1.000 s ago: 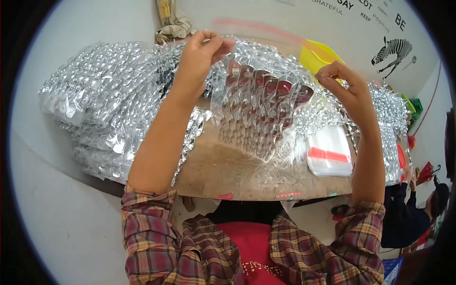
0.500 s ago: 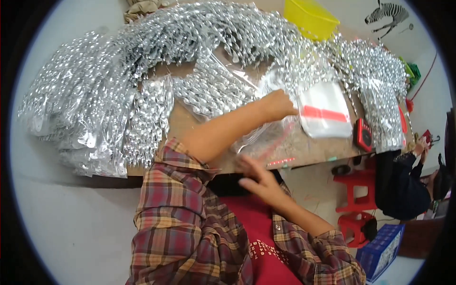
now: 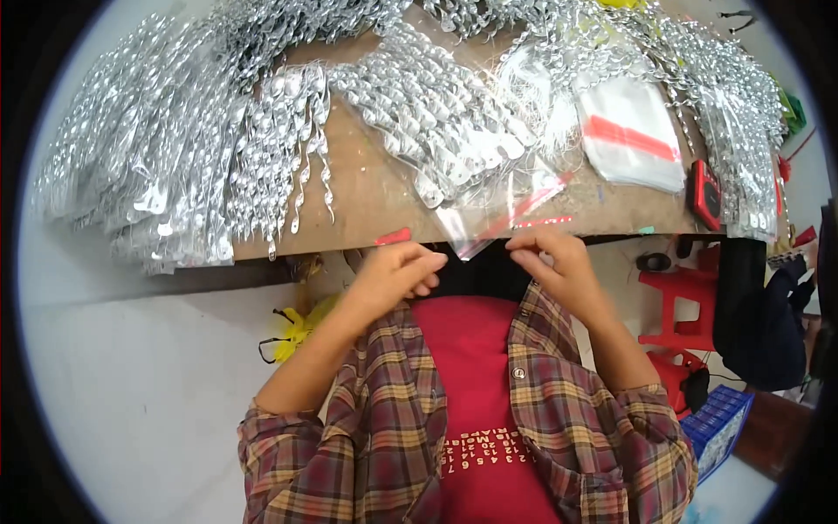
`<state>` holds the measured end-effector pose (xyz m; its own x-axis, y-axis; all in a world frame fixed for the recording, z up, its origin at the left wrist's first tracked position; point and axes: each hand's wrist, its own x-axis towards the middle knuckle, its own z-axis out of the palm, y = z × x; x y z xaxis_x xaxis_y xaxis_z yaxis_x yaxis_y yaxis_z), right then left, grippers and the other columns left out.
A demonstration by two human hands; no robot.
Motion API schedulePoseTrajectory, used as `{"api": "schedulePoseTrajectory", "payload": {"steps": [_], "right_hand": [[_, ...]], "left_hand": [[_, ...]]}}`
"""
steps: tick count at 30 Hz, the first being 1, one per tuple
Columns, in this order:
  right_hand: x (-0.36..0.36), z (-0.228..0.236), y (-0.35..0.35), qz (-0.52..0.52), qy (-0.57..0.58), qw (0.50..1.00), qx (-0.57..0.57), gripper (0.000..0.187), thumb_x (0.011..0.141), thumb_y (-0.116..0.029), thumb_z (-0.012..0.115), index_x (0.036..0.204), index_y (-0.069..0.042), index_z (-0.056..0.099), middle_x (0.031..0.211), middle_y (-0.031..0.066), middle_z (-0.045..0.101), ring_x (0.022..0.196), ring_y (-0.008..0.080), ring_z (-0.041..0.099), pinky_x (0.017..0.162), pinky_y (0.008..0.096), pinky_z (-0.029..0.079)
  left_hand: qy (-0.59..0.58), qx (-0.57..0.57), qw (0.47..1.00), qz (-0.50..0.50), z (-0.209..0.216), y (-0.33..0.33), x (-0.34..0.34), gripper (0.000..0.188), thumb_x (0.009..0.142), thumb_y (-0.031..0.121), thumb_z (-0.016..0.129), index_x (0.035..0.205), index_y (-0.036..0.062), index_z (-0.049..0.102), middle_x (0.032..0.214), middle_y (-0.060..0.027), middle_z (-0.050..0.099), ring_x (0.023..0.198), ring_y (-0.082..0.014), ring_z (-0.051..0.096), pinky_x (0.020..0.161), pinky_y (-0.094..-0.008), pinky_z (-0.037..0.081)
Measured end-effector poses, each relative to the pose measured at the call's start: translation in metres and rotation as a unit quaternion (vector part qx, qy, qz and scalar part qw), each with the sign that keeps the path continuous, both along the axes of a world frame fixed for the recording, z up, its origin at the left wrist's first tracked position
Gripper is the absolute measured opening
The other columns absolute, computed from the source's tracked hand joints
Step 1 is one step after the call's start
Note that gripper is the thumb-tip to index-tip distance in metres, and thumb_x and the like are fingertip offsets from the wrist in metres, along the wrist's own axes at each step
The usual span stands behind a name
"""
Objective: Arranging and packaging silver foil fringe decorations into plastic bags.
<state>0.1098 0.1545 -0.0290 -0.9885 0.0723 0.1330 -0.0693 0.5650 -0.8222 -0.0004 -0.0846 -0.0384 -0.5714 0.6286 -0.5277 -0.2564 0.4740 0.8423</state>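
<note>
both hands have moved since half a second ago: the left hand [image 3: 406, 272] is back from beside the stack of clear bags [image 3: 630, 131], and the right hand [image 3: 559, 264] now faces it across a gap at the table's [image 3: 349, 196] near edge.

the filled bag [image 3: 484, 224] lies at twelve o'clock from that gap, with one clear corner poking over the edge. both hands have curled fingers close to that corner; whether either grip is pinching thin film or is released, i cannot tell.

the step in hand seems to be closing the bag at its loose flap, where a red strip [image 3: 541, 196] runs. the next move probably calls for lining up the flap and pressing it flat without creasing it.

inside that bag are silver twisted strands [image 3: 436, 113], packed in slanting rows. between one and two o'clock the stacked bags lie flat and look unfilled. at ten o'clock hang loose strands [image 3: 288, 140]; a yellow container [image 3: 621, 3] shows only its edge at one o'clock, contents hidden.
</note>
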Motion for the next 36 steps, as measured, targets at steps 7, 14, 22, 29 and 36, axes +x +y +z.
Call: {"api": "schedulePoseTrajectory", "payload": {"steps": [7,14,22,29,36], "right_hand": [[-0.03,-0.021,-0.02,0.069,0.115,0.983,0.126,0.01,0.078,-0.008,0.067,0.088,-0.007,0.064,0.078,0.0066,0.06,0.071,0.0244,0.059,0.063,0.0326,0.042],[-0.044,-0.02,-0.029,0.122,0.14,0.96,0.208,0.012,0.075,-0.013,0.068,0.085,-0.01,0.061,0.075,0.0034,0.059,0.067,0.0211,0.057,0.063,0.0338,0.036],[-0.019,-0.006,-0.014,0.046,0.077,0.995,0.033,0.007,0.073,-0.006,0.062,0.077,-0.006,0.057,0.066,0.006,0.053,0.06,0.0188,0.052,0.06,0.0311,0.042],[0.192,-0.092,0.22,-0.47,0.094,0.876,-0.061,0.006,0.086,-0.009,0.059,0.082,-0.006,0.055,0.071,-0.0037,0.05,0.06,0.0047,0.04,0.053,0.0217,0.033],[0.307,-0.136,0.237,-0.312,-0.374,0.746,0.454,0.016,0.079,-0.012,0.063,0.092,-0.003,0.06,0.075,0.0139,0.062,0.068,0.0294,0.061,0.06,0.0413,0.047]], "left_hand": [[-0.184,0.157,0.957,0.162,-0.032,0.034,0.02,0.031,0.094,0.03,0.051,0.102,0.0031,0.063,0.095,-0.0071,0.068,0.079,-0.0105,0.063,0.068,-0.0212,0.047],[-0.154,0.169,0.957,0.177,-0.03,0.034,0.024,0.025,0.092,0.026,0.051,0.093,0.0047,0.065,0.084,-0.0041,0.068,0.074,-0.0087,0.061,0.067,-0.0208,0.044],[-0.081,0.17,0.966,0.178,-0.033,0.021,0.022,0.028,0.091,0.025,0.051,0.089,0.0018,0.067,0.083,-0.0073,0.069,0.068,-0.0088,0.058,0.064,-0.0212,0.042],[-0.031,0.13,0.979,0.154,-0.023,-0.019,0.014,0.03,0.09,0.024,0.052,0.089,-0.0026,0.066,0.08,-0.0093,0.068,0.069,-0.0096,0.059,0.064,-0.0219,0.044],[0.384,-0.072,0.918,0.062,-0.012,-0.062,-0.002,0.03,0.078,0.017,0.067,0.104,0.0029,0.063,0.105,-0.0121,0.063,0.091,-0.0217,0.059,0.081,-0.0317,0.046]]}}
